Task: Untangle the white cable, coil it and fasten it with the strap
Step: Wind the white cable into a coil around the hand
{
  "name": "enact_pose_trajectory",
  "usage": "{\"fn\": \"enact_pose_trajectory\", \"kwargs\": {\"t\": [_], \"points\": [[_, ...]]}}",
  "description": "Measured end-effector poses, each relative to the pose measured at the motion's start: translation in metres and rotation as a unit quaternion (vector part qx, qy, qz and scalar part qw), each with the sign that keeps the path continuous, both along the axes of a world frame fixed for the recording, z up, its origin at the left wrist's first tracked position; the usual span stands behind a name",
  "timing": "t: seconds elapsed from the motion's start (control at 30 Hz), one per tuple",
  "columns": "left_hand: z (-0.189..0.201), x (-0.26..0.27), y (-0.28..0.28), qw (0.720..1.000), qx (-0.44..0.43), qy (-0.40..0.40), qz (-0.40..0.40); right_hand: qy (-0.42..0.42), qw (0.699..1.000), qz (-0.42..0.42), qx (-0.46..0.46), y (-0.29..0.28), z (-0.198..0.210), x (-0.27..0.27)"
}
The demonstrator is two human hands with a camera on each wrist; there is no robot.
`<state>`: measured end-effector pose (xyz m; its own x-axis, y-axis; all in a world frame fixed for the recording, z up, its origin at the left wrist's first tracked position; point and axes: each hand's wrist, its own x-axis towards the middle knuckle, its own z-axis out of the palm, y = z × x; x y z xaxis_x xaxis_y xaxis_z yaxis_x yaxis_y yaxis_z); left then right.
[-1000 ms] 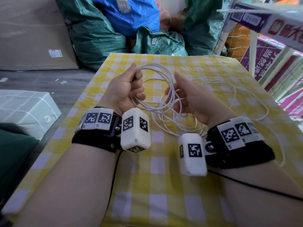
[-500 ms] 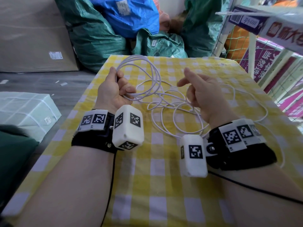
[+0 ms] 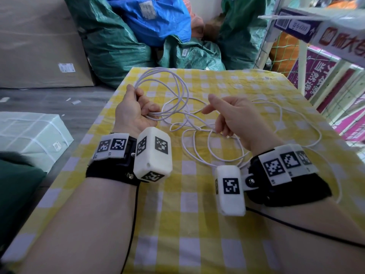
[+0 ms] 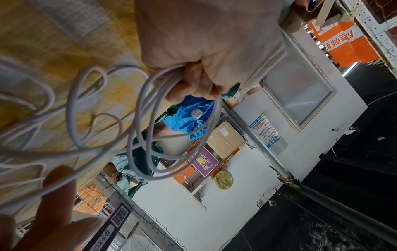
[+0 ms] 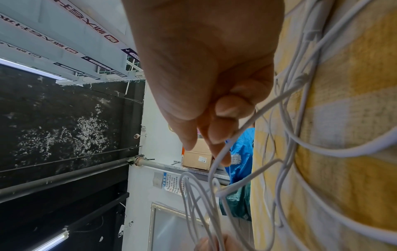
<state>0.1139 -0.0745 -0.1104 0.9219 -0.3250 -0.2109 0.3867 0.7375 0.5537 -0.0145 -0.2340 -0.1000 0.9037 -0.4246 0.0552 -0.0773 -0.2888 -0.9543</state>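
The left hand (image 3: 136, 113) is clenched around a bundle of several loops of the white cable (image 3: 178, 89). From that fist the gathered loops rise and arc away over the far part of the yellow checked tablecloth (image 3: 197, 224), then curve back down toward the fingers. In the left wrist view the same loops (image 4: 148, 129) hang out of the curled fingers (image 4: 193, 84), with the strands pressed together where they pass through the fist.

The right hand (image 3: 235, 119) sits just beside the left, on its right, with the thumb and forefinger reaching toward the fist. In the right wrist view its fingertips (image 5: 217, 134) pinch a single strand of the cable (image 5: 217, 163) that runs onward to the loops held by the other hand. The lower fingers are curled in loosely.

Between the two hands and below them, slack cable lies on the cloth in overlapping loose rings, crossing over itself near the right hand's little finger. More of it trails out beyond the right hand in a wide curve toward the right edge of the table and back around past the right wrist. A white box with black-and-white markers (image 3: 152, 155) is strapped to each wrist.

Beyond the far table edge stand green sacks (image 3: 110, 40) and a blue bag (image 3: 158, 18).
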Motion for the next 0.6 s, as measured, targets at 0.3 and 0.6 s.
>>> {"fn": "enact_pose_trajectory", "kwargs": {"t": [0.3, 0.6], "points": [[-0.0014, 0.0002, 0.0012, 1.0, -0.006, 0.004, -0.002, 0.075, 0.994, 0.075, 0.001, 0.0058, 0.001, -0.0009], [-0.0012, 0.0013, 0.0027, 0.999, -0.031, 0.013, 0.008, 0.141, 0.985, 0.102, -0.003, 0.0098, 0.004, -0.0048]]}}
